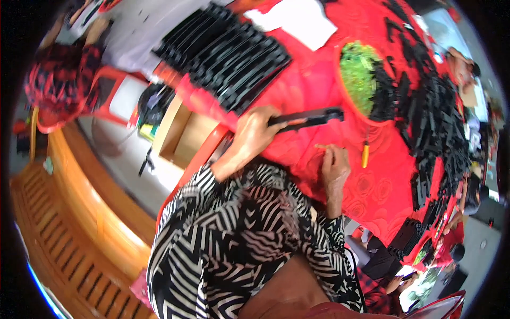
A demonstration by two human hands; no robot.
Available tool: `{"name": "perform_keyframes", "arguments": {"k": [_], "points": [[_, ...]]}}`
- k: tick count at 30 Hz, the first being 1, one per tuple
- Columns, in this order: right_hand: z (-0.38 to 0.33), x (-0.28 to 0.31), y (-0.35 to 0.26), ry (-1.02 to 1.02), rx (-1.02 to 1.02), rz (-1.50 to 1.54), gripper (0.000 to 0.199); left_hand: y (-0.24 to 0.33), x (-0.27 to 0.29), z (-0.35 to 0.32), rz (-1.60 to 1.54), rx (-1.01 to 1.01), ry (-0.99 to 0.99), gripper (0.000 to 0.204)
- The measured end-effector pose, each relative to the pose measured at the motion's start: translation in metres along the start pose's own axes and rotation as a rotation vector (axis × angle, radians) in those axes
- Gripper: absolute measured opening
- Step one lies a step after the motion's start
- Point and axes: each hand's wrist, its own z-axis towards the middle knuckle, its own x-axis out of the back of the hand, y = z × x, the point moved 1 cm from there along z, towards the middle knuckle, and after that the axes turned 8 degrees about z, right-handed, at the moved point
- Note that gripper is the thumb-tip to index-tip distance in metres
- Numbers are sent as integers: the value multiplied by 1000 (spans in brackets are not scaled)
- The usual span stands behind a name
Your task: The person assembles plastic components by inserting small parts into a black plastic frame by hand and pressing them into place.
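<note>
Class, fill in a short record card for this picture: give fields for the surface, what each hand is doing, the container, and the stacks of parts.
Surface: table under a red cloth
Left hand: closed around one end of a long black strip, held level above the cloth
Right hand: fingers pinched together near the cloth; what they hold is too small to tell
Container: red bowl holding green pieces and black pieces
Stacks: black strips piled at upper left, more heaped at right
Other: small orange tool lying on the cloth; white sheet

A long, flat black plastic strip [308, 117] lies level above the red tablecloth. One end is gripped; the other juts free.
</note>
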Motion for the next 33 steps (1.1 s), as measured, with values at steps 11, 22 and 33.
{"name": "perform_keyframes", "arguments": {"k": [11,22,33], "points": [[-11,-4,-2,-22,-48,-22,12,-18,-4,-12,271,-42,-191,18],[1,-3,5,-20,-62,-79,12,-12,-19,9,350,-109,-127,21],[19,49,61,269,-135,-441,26,-25,-18,10,416,-55,-160,25]]}}
